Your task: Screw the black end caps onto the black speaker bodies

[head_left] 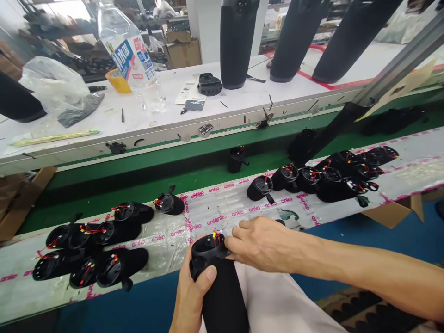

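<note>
My left hand is wrapped round a black fabric-covered cylinder that looks like a portable speaker body, with its thumb on the front. The open end of the cylinder faces up, tilted towards me, and thin red and yellow wires with small connectors stick out of it. My right hand is closed at the right side of the rim, fingertips pinched together against a dark edge or strap. What lies between those fingers is hidden.
A tape-covered ledge holds similar wired cylinders in a left group and a right group. Behind it runs a green strip. On the white shelf stand a plastic bottle and tall black cylinders.
</note>
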{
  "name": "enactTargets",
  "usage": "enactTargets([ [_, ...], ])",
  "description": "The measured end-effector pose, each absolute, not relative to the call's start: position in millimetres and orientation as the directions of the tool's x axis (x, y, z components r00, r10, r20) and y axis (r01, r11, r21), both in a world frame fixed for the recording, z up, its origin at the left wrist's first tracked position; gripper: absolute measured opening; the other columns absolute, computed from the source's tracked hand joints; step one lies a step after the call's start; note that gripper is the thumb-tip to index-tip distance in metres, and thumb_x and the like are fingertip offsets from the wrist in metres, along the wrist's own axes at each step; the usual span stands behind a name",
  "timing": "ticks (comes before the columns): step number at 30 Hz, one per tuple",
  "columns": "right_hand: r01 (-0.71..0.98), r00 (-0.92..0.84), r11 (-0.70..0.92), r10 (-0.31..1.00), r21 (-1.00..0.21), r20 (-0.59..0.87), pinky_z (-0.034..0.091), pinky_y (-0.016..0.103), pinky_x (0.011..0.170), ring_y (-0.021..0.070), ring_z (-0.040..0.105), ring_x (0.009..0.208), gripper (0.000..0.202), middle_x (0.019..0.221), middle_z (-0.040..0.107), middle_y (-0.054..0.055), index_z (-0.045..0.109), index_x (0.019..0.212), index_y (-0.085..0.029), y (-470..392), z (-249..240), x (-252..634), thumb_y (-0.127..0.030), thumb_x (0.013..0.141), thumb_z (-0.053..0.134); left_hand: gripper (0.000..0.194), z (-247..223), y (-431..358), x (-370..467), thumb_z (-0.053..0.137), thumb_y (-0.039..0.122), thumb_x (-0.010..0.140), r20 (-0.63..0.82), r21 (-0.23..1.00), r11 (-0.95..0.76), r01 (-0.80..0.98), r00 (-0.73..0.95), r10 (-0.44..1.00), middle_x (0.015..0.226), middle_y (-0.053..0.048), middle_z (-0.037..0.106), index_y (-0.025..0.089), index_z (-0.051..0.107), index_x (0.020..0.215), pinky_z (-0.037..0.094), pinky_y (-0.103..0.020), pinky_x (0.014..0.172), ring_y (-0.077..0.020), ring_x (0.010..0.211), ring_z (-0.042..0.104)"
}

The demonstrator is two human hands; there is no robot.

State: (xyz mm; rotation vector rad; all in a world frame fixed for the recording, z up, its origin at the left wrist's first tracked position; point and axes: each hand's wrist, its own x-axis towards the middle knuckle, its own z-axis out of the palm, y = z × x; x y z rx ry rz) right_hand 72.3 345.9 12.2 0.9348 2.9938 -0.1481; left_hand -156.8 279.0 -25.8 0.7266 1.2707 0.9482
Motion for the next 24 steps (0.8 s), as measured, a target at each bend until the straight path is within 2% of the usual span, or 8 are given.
enactTargets([
  [8, 0.511, -0.857, 0.855, 0.514, -0.088, 0.014, 0.022, 0.038, 0.057, 0.021, 0.061, 0.069, 0.035, 0.081, 0.068, 0.004, 0.062, 0.103, -0.018, 354.6, 7.8, 76.6, -0.04, 0.122, 0.042, 0.078, -26.0, 281.3, -154.1, 0.087, 0.065, 0.076, -0.465, 0.864, 0.464, -0.195, 0.044, 0.884, 0.138, -0.012, 0.079, 0.025, 0.072, 0.141, 0.047, -0.057, 0.123, -0.0462, 0.145, 0.061],
  [14, 0.501, -0.865, 0.86, 0.5, -0.098, -0.039, 0.019, 0.039, 0.055, 0.0195, 0.057, 0.066, 0.035, 0.079, 0.066, 0.003, 0.064, 0.103, -0.018, 358.0, 16.4, 78.6, -0.041, 0.122, 0.043, 0.079, -29.7, 282.9, -152.5, 0.091, 0.064, 0.072, -0.472, 0.856, 0.464, -0.229, 0.022, 0.882, 0.139, -0.014, 0.079, 0.023, 0.075, 0.138, 0.046, -0.056, 0.124, -0.0466, 0.141, 0.065],
  [19, 0.503, -0.864, 0.858, 0.501, -0.102, -0.048, 0.018, 0.039, 0.054, 0.0195, 0.057, 0.066, 0.036, 0.08, 0.067, 0.004, 0.064, 0.105, -0.018, 357.6, 18.1, 80.5, -0.041, 0.122, 0.042, 0.079, -29.9, 284.8, -155.7, 0.091, 0.064, 0.074, -0.47, 0.858, 0.473, -0.199, 0.065, 0.88, 0.137, -0.013, 0.08, 0.025, 0.073, 0.141, 0.046, -0.056, 0.123, -0.0449, 0.14, 0.066],
  [24, 0.535, -0.845, 0.841, 0.532, -0.083, -0.059, 0.02, 0.039, 0.056, 0.0212, 0.059, 0.067, 0.037, 0.079, 0.067, 0.004, 0.061, 0.104, -0.019, 351.7, 16.0, 80.4, -0.041, 0.123, 0.038, 0.079, -23.3, 284.8, -154.4, 0.09, 0.067, 0.073, -0.431, 0.897, 0.43, -0.104, 0.016, 0.902, 0.138, -0.012, 0.08, 0.025, 0.073, 0.138, 0.046, -0.054, 0.119, -0.0445, 0.138, 0.066],
])
